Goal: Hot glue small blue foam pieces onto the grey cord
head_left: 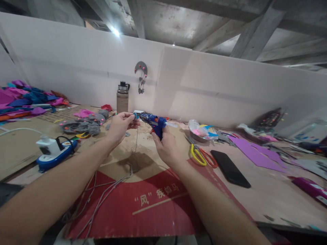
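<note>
My right hand (167, 144) is wrapped around the handle of a blue hot glue gun (158, 125), with a clear glue stick (171, 124) coming out of its rear. Its nozzle points left, at a small blue piece (136, 116) pinched in the fingertips of my left hand (122, 125). Whether nozzle and piece touch, I cannot tell. From my left fingers a thin grey cord (137, 139) hangs down to more loose cord (112, 186) lying across the red and brown cardboard (158, 211).
Scissors (201, 154), a black phone (230, 168) and purple sheets (255, 153) lie to the right. Behind stand a water bottle (123, 97) and a bowl (198, 136) of scraps. On the left are a blue power strip (57, 157), grey felt pieces (81, 125) and coloured scraps (28, 98).
</note>
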Motion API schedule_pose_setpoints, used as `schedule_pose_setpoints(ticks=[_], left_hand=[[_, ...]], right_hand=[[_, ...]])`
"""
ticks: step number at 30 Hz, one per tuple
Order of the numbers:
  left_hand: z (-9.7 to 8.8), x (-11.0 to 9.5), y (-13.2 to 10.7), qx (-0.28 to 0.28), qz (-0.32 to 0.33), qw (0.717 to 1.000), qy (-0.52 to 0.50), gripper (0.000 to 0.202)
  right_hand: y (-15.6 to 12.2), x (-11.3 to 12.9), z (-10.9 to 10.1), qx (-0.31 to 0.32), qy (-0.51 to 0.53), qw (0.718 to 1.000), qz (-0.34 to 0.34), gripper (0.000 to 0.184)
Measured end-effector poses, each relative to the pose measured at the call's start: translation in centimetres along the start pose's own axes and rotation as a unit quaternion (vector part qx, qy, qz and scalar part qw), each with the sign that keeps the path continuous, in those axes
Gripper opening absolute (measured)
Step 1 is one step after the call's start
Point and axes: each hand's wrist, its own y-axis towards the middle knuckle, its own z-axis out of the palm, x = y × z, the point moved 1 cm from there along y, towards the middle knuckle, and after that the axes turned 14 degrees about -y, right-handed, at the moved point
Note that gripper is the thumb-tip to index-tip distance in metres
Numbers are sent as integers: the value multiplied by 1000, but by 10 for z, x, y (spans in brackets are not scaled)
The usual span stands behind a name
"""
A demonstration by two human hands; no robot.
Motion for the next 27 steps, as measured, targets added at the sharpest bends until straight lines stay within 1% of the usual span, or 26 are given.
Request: schedule_pose_setpoints(ticks=[9, 15, 22, 27], left_hand=[[0, 2, 0, 11, 12, 1000, 22, 18], [-1, 4, 0, 7, 11, 999, 38, 18], [-1, 4, -1, 20, 18, 998, 48, 19], [-1, 2, -1, 11, 19, 998, 53, 18]], right_hand=[[0, -1, 3, -6, -3, 1000, -6, 30], [-1, -3, 3, -4, 2, 1000, -4, 31], [0, -2, 3, 1, 8, 1000, -3, 34], [0, -2, 3, -6, 5, 1000, -2, 35]])
